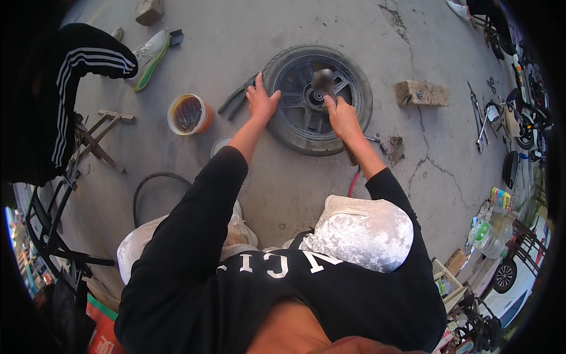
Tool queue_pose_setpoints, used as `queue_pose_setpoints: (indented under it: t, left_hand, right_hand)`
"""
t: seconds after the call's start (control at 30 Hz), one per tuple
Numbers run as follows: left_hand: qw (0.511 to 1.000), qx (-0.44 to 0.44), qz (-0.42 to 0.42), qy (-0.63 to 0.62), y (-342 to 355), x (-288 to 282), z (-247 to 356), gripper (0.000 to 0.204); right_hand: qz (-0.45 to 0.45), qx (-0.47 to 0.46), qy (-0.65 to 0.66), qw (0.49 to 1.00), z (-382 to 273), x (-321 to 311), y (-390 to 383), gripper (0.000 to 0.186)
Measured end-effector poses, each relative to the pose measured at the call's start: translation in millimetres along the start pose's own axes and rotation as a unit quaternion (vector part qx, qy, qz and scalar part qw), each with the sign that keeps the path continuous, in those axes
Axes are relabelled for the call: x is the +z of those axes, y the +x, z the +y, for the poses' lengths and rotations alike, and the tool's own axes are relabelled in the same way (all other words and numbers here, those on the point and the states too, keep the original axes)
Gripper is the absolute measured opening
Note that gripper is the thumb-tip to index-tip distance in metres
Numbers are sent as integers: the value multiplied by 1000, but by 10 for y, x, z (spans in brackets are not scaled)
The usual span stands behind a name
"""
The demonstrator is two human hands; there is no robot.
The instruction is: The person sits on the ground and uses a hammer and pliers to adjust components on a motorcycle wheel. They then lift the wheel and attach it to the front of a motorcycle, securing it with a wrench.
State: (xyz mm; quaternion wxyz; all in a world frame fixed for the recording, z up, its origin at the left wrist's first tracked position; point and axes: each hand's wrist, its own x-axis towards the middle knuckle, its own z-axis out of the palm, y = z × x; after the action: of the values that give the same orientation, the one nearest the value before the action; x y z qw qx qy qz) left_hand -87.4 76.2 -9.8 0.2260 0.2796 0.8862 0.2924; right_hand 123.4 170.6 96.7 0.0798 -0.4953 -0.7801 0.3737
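Wheel (pixel 312 118) lies flat on the concrete floor (pixel 277 194), ahead of the person; all places taken from it. Hammer (pixel 323 79): head over the wheel's middle, covering part of the hub (pixel 313 98); contact or gap, cannot tell from above. Long axis slants, head at the hub, handle running back toward the person and rightward, its butt at the wheel's near-right edge.

Right hand (pixel 344 121) nearer the hub, just to its right; fingers wrapped around the handle close below the head. Hub lies a little to the left of these fingers, slightly toward the far side.

Left hand (pixel 261 106) at the wheel's left edge, fingers spread, thumb out toward the tyre; how firmly it bears there, cannot tell. Black-handled tool (pixel 238 94) just left of the wheel, handles angled away from it, upper end by the left fingertips.

Also about: orange bucket (pixel 207 121) holding dark pieces, left of the wheel; wood block (pixel 433 94) to its right; small metal parts (pixel 384 148) near its near-right side.
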Motion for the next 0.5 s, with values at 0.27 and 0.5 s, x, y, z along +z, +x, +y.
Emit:
queue_pose_setpoints:
  t: [0.27,0.5]
  left_hand:
    - [1000,-2,-1,1,-8,15,-26,92]
    - [999,34,5,26,62,84,-176,93]
  right_hand:
    - [-11,64,56,996,115,-18,-85,62]
    - [14,11,9,1000,216,-15,-131,59]
